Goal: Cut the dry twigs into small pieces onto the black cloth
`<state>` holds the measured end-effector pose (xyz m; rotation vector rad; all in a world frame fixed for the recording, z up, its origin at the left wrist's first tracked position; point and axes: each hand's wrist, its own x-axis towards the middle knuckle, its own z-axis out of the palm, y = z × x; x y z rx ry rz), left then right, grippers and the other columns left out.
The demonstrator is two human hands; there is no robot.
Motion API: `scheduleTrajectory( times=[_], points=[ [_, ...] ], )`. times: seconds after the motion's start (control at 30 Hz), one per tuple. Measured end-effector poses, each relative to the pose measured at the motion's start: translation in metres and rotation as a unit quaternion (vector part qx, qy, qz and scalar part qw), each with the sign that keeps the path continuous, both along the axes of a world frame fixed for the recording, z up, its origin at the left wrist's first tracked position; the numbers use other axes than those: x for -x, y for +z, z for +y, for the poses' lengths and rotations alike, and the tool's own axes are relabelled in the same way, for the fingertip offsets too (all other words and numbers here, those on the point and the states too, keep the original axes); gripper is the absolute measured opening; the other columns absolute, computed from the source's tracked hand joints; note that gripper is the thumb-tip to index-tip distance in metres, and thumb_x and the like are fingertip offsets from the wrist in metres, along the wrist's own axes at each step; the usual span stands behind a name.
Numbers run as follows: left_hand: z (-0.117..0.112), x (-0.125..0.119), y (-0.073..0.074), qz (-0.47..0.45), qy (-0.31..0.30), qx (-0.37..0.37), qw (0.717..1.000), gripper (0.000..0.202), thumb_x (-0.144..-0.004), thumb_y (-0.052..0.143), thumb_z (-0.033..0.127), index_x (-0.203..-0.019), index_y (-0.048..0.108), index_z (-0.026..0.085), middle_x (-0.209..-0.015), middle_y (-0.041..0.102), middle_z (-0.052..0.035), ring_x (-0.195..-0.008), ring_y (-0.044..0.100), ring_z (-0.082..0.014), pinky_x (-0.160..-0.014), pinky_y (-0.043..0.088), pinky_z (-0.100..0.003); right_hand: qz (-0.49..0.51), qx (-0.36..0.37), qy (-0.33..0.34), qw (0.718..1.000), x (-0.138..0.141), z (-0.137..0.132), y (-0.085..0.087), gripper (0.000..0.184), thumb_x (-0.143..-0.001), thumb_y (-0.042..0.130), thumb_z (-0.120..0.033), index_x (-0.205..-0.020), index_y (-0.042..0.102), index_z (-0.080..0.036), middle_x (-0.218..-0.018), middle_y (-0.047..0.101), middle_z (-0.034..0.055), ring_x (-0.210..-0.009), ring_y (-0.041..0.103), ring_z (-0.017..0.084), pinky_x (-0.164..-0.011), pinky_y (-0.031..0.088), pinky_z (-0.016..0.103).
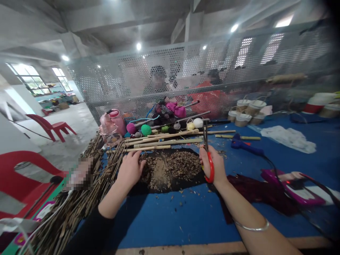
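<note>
My right hand is closed around a pair of scissors with red handles, the metal blades pointing up and away from me. My left hand rests at the left side of a heap of small brown cut bits, its thumb and fingers apart and slightly curled. The bits lie on a dark sheet, with a paler, thinner patch in the middle. Just left of that hand is a large bundle of thin dry stems. Several cut bamboo sticks lie beyond the heap.
Yarn balls and a pink watering can stand by the perforated metal screen. To the right are a blue glue gun, white fluff, small pots, dark red cloth and a magenta device.
</note>
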<state>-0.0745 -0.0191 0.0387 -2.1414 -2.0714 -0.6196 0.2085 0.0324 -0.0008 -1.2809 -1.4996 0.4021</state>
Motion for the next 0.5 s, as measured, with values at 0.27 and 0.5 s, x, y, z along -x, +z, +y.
scheduleTrajectory(
  times=[0.27,0.5],
  points=[
    [0.013,-0.004,0.001,0.093,0.166,0.146,0.971,0.069,-0.081,0.028,0.064,-0.123,0.046,0.013,-0.102,0.059,-0.0216,-0.089,0.062,-0.0331,-0.073,0.045,-0.042,-0.006,-0.004,0.016,1.0,0.008,-0.006,0.005,0.042,-0.084,0.042,-0.055,-0.096,0.057,-0.018,-0.057,0.056,-0.0003,-0.049,0.052,0.014,-0.052,0.043,0.025],
    [0.025,-0.013,-0.023,0.13,0.145,0.138,0.971,0.049,-0.087,0.03,0.048,-0.1,0.057,0.009,-0.09,0.059,-0.0192,-0.077,0.064,-0.0287,-0.064,0.048,-0.037,-0.038,-0.006,0.011,0.999,0.009,-0.009,0.008,0.042,-0.085,0.04,-0.053,-0.097,0.057,-0.017,-0.055,0.056,-0.0011,-0.048,0.052,0.014,-0.051,0.04,0.024]
  ],
)
